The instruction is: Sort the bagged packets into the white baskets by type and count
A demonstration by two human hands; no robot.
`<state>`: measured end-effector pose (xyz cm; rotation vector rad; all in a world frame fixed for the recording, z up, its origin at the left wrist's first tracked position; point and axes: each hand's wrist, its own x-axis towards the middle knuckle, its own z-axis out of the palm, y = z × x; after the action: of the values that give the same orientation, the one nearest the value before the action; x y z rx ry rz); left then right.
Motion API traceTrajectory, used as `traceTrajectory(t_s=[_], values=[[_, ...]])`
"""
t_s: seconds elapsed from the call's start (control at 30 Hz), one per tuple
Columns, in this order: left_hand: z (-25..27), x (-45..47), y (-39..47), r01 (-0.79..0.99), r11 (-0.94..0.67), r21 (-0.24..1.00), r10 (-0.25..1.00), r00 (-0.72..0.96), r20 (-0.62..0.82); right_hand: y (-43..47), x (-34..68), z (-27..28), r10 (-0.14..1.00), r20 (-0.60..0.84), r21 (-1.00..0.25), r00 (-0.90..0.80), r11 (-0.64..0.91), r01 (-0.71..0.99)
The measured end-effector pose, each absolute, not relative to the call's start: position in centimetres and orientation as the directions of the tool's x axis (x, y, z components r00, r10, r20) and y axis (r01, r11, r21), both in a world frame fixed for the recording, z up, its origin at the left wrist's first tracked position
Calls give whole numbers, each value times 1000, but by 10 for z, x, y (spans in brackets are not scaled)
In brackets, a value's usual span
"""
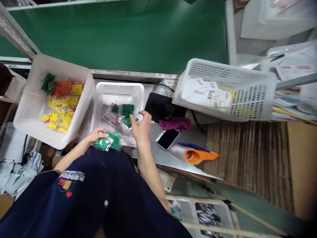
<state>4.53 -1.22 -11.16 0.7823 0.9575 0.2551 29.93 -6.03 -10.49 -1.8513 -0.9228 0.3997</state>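
My left hand [98, 135] is closed around clear plastic bags of bright green pieces [109, 141], held at the front edge of a small white basket [119, 86]. Over the right side of that basket is my right hand [142, 127]. Its thumb lies against a clear bag of dark green pieces [126, 121], with the index finger bent beside it; the other fingers are mostly hidden. Another dark green bag [127, 109] touches it from behind. A white packet with pink print [110, 117] lies on the basket floor.
A larger white bin [23, 115] at left holds yellow, orange and green bags. A white basket [223, 71] with labelled white packets stands at right. Between them lie a phone [168, 138], a purple cloth [175, 124] and an orange object [198, 156]. Behind runs a green belt [128, 36].
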Motion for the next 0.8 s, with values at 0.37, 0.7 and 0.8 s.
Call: traceTrajectory(t_s=[0.37,0.7,0.8], values=[[-112,44,-13,-144,787,600,590,463,-662,-124,246,-118,907,-341,-939,249,-317,-134],[-107,48,-10,-218,765,606,624,487,-611,-106,267,-88,932,-125,-989,342,-144,29],[-105,45,-10,-255,737,626,665,442,-602,-102,269,-70,889,45,-984,455,-40,176]])
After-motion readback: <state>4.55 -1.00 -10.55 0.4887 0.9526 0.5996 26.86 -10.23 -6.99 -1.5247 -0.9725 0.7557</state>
